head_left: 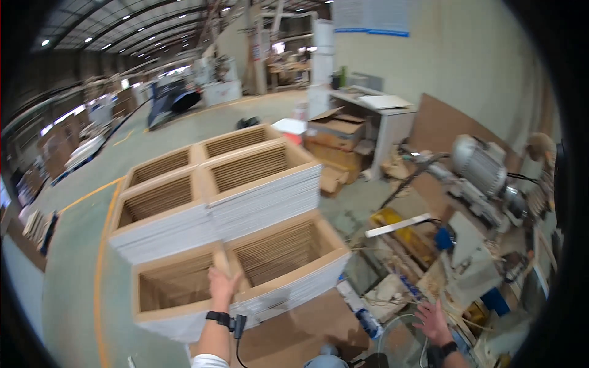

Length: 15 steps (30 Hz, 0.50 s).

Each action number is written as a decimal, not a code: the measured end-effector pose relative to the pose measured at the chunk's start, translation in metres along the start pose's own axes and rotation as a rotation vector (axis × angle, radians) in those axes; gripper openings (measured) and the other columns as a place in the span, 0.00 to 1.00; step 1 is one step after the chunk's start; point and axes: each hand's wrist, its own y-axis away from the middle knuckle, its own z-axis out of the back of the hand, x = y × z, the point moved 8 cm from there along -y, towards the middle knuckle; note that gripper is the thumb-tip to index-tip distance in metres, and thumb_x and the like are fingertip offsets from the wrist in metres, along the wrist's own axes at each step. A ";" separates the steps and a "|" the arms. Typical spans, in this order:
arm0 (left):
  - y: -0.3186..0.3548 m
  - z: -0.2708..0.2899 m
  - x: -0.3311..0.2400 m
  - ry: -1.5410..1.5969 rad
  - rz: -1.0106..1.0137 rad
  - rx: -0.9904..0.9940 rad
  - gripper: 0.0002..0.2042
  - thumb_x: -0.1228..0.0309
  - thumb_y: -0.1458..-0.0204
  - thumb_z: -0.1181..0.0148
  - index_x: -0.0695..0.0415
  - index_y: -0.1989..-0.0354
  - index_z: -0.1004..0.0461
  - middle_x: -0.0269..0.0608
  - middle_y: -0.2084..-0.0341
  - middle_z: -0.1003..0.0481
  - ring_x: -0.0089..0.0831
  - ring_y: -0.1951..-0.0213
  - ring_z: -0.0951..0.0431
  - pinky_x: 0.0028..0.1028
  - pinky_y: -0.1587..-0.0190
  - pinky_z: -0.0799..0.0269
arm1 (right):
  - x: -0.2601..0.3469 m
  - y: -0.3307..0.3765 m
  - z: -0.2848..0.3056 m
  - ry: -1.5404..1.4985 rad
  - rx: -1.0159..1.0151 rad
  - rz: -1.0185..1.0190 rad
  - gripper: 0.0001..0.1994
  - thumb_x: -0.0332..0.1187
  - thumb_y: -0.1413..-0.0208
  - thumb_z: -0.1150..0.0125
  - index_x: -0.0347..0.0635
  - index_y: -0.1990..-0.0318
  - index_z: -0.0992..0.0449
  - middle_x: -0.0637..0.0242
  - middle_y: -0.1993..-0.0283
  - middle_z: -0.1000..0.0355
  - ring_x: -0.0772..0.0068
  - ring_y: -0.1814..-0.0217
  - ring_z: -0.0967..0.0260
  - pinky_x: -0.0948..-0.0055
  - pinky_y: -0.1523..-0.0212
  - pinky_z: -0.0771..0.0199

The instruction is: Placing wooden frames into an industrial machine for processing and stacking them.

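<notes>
My left hand (222,283) grips the top edge of the nearest stack of flat rectangular wooden frames (288,270), at the divider between two side-by-side stacks. A black band sits on that wrist. My right hand (432,320) hovers with fingers spread over the cluttered workbench (429,276) at the lower right, holding nothing. Behind the near stacks stand taller stacks of the same frames (245,184).
A grey electric motor (481,164) on a machine stands at the right. Cardboard boxes (337,138) and a white table (380,107) lie behind. A brown board (294,334) lies under my arms. Green floor with yellow lines stretches left.
</notes>
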 end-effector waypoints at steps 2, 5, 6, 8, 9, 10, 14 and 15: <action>-0.016 -0.039 0.031 -0.136 0.178 0.236 0.43 0.50 0.65 0.32 0.72 0.48 0.42 0.60 0.60 0.26 0.51 0.56 0.24 0.39 0.56 0.27 | 0.018 0.079 0.051 -0.102 -0.126 0.072 0.28 0.61 0.44 0.57 0.47 0.50 0.36 0.62 0.53 0.29 0.58 0.52 0.32 0.49 0.54 0.33; -0.019 -0.040 0.025 -0.195 0.185 0.148 0.34 0.60 0.60 0.34 0.71 0.50 0.42 0.59 0.65 0.25 0.51 0.62 0.23 0.41 0.58 0.27 | 0.057 0.213 0.064 -0.081 -0.380 0.211 0.25 0.55 0.40 0.57 0.44 0.49 0.34 0.61 0.59 0.26 0.62 0.57 0.29 0.59 0.60 0.29; -0.031 -0.053 0.050 -0.171 0.122 0.044 0.29 0.65 0.57 0.39 0.72 0.50 0.41 0.61 0.67 0.25 0.53 0.63 0.23 0.42 0.59 0.27 | 0.065 0.245 0.066 -0.070 -0.389 0.278 0.24 0.54 0.40 0.56 0.43 0.48 0.34 0.60 0.59 0.26 0.63 0.57 0.29 0.61 0.60 0.28; -0.030 -0.051 0.024 -0.074 0.085 -0.003 0.29 0.69 0.56 0.44 0.78 0.48 0.44 0.64 0.68 0.25 0.55 0.63 0.23 0.42 0.61 0.27 | 0.096 0.309 0.030 0.130 -0.457 0.535 0.23 0.49 0.42 0.49 0.40 0.48 0.34 0.56 0.59 0.27 0.63 0.59 0.28 0.62 0.58 0.28; -0.034 -0.051 0.021 -0.076 0.049 -0.031 0.31 0.70 0.56 0.45 0.79 0.47 0.46 0.63 0.69 0.25 0.54 0.65 0.23 0.42 0.62 0.27 | 0.115 0.334 0.003 0.326 -0.470 0.688 0.21 0.43 0.44 0.43 0.38 0.49 0.33 0.55 0.59 0.27 0.62 0.61 0.28 0.61 0.57 0.27; -0.033 -0.041 0.020 -0.093 0.024 -0.073 0.33 0.71 0.56 0.45 0.80 0.45 0.49 0.63 0.71 0.25 0.54 0.66 0.23 0.41 0.63 0.27 | 0.143 0.354 -0.047 0.558 -0.392 0.839 0.20 0.38 0.47 0.41 0.36 0.50 0.32 0.55 0.60 0.26 0.62 0.62 0.28 0.62 0.57 0.28; -0.017 -0.029 0.015 -0.042 0.164 0.086 0.38 0.69 0.55 0.43 0.77 0.41 0.55 0.67 0.60 0.28 0.54 0.56 0.26 0.43 0.56 0.30 | 0.191 0.451 -0.215 1.270 -0.211 1.733 0.21 0.54 0.43 0.52 0.43 0.64 0.30 0.64 0.72 0.28 0.69 0.74 0.32 0.63 0.69 0.29; -0.008 -0.027 -0.007 -0.202 0.114 -0.051 0.40 0.66 0.54 0.42 0.74 0.39 0.58 0.67 0.52 0.34 0.54 0.49 0.32 0.43 0.50 0.34 | 0.198 0.477 -0.246 1.209 0.202 1.768 0.16 0.49 0.43 0.49 0.49 0.55 0.30 0.64 0.67 0.28 0.68 0.68 0.31 0.63 0.64 0.29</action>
